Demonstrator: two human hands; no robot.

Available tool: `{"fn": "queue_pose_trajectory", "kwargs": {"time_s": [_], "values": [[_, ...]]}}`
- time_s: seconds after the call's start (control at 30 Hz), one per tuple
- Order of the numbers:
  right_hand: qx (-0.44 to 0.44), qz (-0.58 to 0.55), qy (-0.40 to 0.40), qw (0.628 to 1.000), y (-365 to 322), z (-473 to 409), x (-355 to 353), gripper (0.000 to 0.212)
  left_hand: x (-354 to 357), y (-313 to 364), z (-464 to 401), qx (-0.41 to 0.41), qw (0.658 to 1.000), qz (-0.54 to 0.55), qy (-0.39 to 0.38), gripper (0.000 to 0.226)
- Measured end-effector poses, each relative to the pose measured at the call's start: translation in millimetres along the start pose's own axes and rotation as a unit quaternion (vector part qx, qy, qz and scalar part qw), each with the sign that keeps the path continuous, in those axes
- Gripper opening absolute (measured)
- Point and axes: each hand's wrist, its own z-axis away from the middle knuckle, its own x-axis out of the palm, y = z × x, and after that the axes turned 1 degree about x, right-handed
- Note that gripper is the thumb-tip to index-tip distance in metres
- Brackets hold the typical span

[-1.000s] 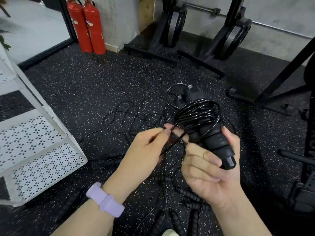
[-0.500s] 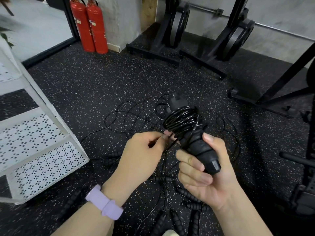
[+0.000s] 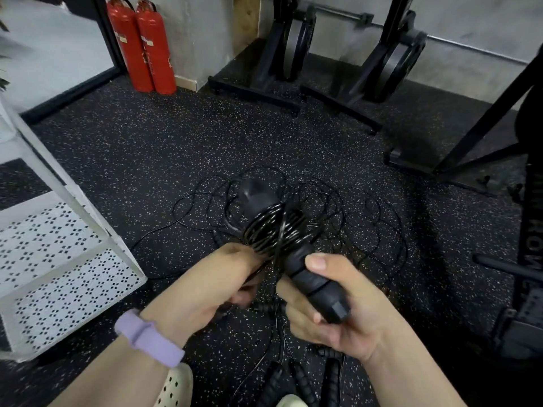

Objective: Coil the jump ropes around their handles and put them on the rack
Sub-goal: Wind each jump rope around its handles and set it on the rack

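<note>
Right hand [image 3: 332, 312]: fingers and thumb curled tight round the lower part of the black handles [image 3: 311, 284]; thumb lies along the upper side, butt end sticks out past the palm toward the wrist.
Handles: held tilted, top end pointing away from the person and up-left of the grip.
Coiled rope [image 3: 273, 232]: glossy black turns wound round the handles just above the right-hand grip; one strand crosses the coil diagonally.
Left hand [image 3: 211, 284]: just left of the grip, fingertips at the lower edge of the coil; pinches a strand of the rope; finger detail blurred.
Wrist band [image 3: 148, 339]: lilac, on the left wrist.
Loose ropes [image 3: 338, 212]: tangled black loops on the speckled floor [image 3: 147, 148], beyond and below the held handles.
Spare handles [image 3: 296, 380]: ribbed, black, on the floor beneath the hands.
Rack [image 3: 67, 259]: white, perforated shelves, well left of the grip; apart from the held rope.
Fire extinguishers [image 3: 141, 45]: two, red, far beyond, upper left.
</note>
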Motion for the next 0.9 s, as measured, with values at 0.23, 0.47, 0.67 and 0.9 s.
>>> {"fn": "queue_pose_trajectory", "kwargs": {"time_s": [0.23,0.47,0.67,0.9], "values": [[0.029,0.024,-0.009,0.999,6,-1,5,0.065,-3,2,8,-0.007,0.984,0.078,-0.161,0.018],[-0.001,0.04,0.05,0.998,6,-1,9,0.054,2,-2,-2,-0.024,0.998,0.055,-0.028,0.015],[-0.097,0.008,0.225,0.969,-14,1,6,0.083,25,2,12,0.144,0.964,-0.127,0.182,0.057],[-0.155,0.027,0.317,0.935,-21,4,6,0.057,43,7,37,0.322,0.905,-0.118,0.25,0.054]]}}
